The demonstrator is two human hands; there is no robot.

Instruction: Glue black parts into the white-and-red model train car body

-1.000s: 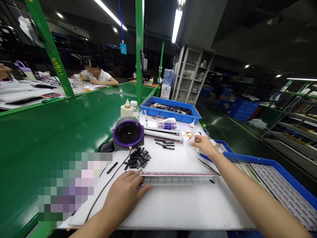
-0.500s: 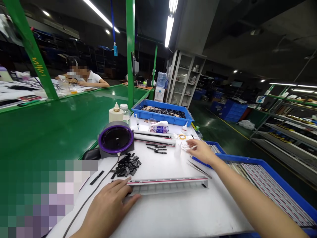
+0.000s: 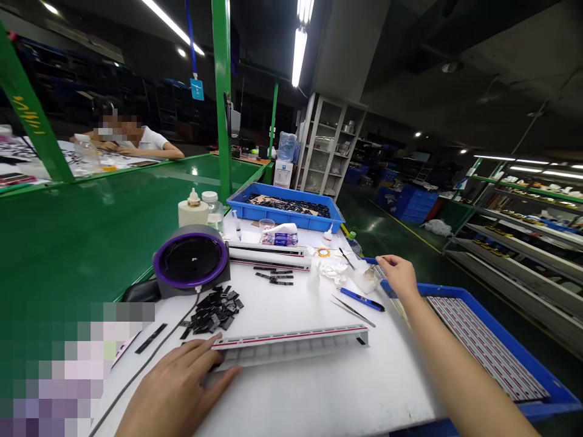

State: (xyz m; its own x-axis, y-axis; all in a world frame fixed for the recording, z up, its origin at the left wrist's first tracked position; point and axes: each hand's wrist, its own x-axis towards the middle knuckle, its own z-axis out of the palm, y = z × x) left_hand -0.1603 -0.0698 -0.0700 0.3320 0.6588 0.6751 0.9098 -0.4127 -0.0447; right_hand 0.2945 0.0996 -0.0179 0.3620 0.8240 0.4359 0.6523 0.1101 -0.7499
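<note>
My left hand (image 3: 175,379) grips the left end of a long white plastic channel (image 3: 296,335) with a red line along its top, thumb in front and fingers behind. The channel stands on the white table. My right hand (image 3: 399,274) is out at the table's right side, its thumb and forefinger pinched together. What is between them I cannot make out. Just left of these fingertips lies a crumpled clear plastic bag (image 3: 368,278). Nearby are a blue utility knife (image 3: 362,299), tweezers (image 3: 353,311) and crumpled white tissue (image 3: 334,270).
A pile of black strips (image 3: 216,311) lies near a round purple-rimmed fan (image 3: 191,260). Two more white channels (image 3: 268,256) lie farther back. Blue trays stand at the back (image 3: 282,212) and right (image 3: 553,388). A co-worker (image 3: 152,139) sits far left.
My right hand has moved right, from over the tissue to beyond the plastic bag, uncovering the blue knife. My left hand keeps hold of the channel. The view has turned slightly right.
</note>
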